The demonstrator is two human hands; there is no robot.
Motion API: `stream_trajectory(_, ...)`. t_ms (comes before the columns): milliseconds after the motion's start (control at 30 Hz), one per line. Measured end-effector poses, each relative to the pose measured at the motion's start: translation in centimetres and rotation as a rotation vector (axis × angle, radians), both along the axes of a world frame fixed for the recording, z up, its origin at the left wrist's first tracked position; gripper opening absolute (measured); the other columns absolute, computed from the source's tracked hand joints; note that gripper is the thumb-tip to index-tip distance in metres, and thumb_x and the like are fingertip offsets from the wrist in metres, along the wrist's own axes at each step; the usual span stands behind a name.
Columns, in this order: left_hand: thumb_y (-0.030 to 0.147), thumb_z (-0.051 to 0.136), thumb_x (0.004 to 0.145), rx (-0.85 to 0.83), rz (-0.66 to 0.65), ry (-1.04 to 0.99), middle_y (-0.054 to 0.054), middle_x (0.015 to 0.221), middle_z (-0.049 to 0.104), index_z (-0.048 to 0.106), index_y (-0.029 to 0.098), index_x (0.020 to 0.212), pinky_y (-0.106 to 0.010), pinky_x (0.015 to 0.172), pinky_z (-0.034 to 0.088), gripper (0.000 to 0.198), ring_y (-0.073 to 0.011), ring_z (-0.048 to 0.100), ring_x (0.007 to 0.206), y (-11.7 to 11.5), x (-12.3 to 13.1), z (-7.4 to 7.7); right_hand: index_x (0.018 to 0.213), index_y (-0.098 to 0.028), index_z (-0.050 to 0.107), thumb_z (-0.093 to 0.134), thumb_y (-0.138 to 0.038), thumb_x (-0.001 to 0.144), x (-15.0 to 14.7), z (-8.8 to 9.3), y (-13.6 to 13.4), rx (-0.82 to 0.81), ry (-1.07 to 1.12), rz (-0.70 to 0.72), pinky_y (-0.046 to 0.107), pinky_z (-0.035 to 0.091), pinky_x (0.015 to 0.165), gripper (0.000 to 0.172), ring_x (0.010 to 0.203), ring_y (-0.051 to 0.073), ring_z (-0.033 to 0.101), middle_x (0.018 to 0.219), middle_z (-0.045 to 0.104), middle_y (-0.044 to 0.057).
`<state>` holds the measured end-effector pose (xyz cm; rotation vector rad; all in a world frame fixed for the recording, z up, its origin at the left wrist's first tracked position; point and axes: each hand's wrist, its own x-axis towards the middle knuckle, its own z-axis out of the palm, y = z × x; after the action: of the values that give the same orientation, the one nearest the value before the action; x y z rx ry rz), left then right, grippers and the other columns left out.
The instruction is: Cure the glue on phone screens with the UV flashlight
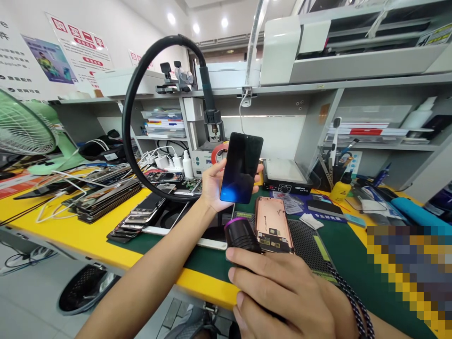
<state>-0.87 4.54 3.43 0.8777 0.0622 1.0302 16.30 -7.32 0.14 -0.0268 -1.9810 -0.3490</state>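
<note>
The left grip (212,188) is closed about the edges of a phone (242,167), the thumb at one long side and the fingertips showing at the other; the phone is held raised above the worktop (208,286), its dark screen facing the viewer. The right grip (286,289), nearer the viewer, is curled firmly around a black torch (243,238) with a purple rim, its head apart from the phone; a blue glow lies on the lower part of the screen. A braided cord (351,299) circles the right wrist. Beyond the torch, a rose-gold phone housing (273,216) lies on a perforated black mat (310,242), itself upon a green mat (356,268). To the left are overlapping handsets (144,212) and, farther out, a stack of dark panels (106,197). Behind the phone stand a flat-topped device (286,172) and, to the right, a yellow bottle (341,187). A black hose (127,117) arches at left; a pale green fan (28,129) occupies the far left, and a white machine (280,52) rests on the upper shelf (300,88).
</note>
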Motion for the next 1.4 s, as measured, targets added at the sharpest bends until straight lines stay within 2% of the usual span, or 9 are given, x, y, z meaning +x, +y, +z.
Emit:
stream_trajectory(300,0.053,0.048,0.092,-0.088,0.012,-0.036,-0.019,0.128,0.066,0.06,0.008,0.132,-0.04,0.087,0.055,0.062,-0.0265,0.069,0.098,-0.1,0.1,0.4,0.074,-0.016,0.066,0.066,-0.006,0.076,0.5,0.1,0.3,0.064,-0.043,-0.041,0.021,0.062,0.08,0.01,0.118,0.018,0.065,0.097,0.071,0.002)
stream_trajectory(433,0.052,0.049,0.092,-0.072,0.013,-0.051,-0.019,0.128,0.066,0.061,0.008,0.131,-0.039,0.086,0.055,0.06,-0.0254,0.068,0.098,-0.2,0.0,0.4,0.072,-0.016,0.066,0.065,-0.005,0.075,0.5,0.3,0.5,0.105,0.018,-0.097,0.02,0.062,0.074,0.011,0.109,0.018,0.069,0.093,0.07,0.003)
stream_trajectory(633,0.052,0.059,0.084,-0.04,-0.033,-0.032,-0.02,0.12,0.069,0.063,0.006,0.129,-0.038,0.081,0.056,0.064,-0.0259,0.068,0.093,-1.0,0.3,0.6,0.077,-0.021,0.062,0.076,-0.041,0.082,0.3,0.5,0.2,0.105,0.041,-0.305,0.03,0.065,0.079,0.025,0.106,0.026,0.072,0.095,0.071,0.006)
stream_trajectory(767,0.05,0.064,0.081,-0.025,-0.017,0.0,-0.02,0.12,0.07,0.064,0.008,0.128,-0.04,0.084,0.055,0.063,-0.0291,0.07,0.095,-1.2,0.5,0.4,0.082,-0.02,0.063,0.075,-0.048,0.082,0.4,1.1,0.0,0.11,0.06,-0.34,0.035,0.066,0.083,0.03,0.105,0.027,0.072,0.097,0.071,0.008)
stream_trajectory(900,0.05,0.066,0.08,-0.02,0.045,0.039,-0.017,0.118,0.073,0.069,0.01,0.12,-0.047,0.096,0.053,0.057,-0.0342,0.07,0.105,-1.1,0.4,0.1,0.085,-0.02,0.063,0.077,-0.038,0.082,1.0,1.9,-0.2,0.098,0.093,-0.341,0.036,0.066,0.086,0.023,0.106,0.027,0.072,0.1,0.072,0.007)
stream_trajectory(1067,0.048,0.068,0.079,-0.002,0.041,0.043,-0.014,0.108,0.077,0.076,0.012,0.103,-0.048,0.103,0.049,0.044,-0.0357,0.069,0.11,-1.0,0.4,-0.1,0.089,-0.015,0.065,0.071,-0.005,0.078,1.4,2.3,-0.9,-0.01,0.143,-0.301,0.032,0.063,0.094,0.016,0.112,0.024,0.069,0.099,0.074,0.006)
stream_trajectory(1267,0.056,0.067,0.078,0.05,0.091,0.137,-0.013,0.105,0.077,0.075,0.013,0.105,-0.048,0.101,0.049,0.051,-0.0356,0.069,0.11,-1.1,0.4,0.0,0.09,-0.012,0.066,0.068,-0.003,0.081,1.8,2.6,-1.1,-0.023,0.113,-0.278,0.033,0.063,0.097,0.013,0.118,0.025,0.066,0.101,0.073,0.008)
stream_trajectory(1333,0.056,0.068,0.079,0.153,0.185,0.284,-0.014,0.111,0.075,0.072,0.014,0.113,-0.047,0.099,0.05,0.055,-0.0348,0.068,0.111,-1.3,0.7,0.2,0.091,-0.012,0.065,0.069,-0.003,0.081,2.3,2.8,-0.9,0.0,0.107,-0.293,0.036,0.063,0.097,0.014,0.119,0.026,0.065,0.104,0.072,0.009)
stream_trajectory(1400,0.05,0.074,0.079,0.349,0.44,0.502,-0.013,0.116,0.072,0.067,0.015,0.121,-0.045,0.098,0.05,0.055,-0.0315,0.066,0.112,-1.5,1.2,0.2,0.093,-0.01,0.064,0.069,-0.001,0.08,2.9,3.1,-0.5,0.022,0.122,-0.3,0.039,0.063,0.097,0.017,0.122,0.028,0.064,0.107,0.07,0.01)
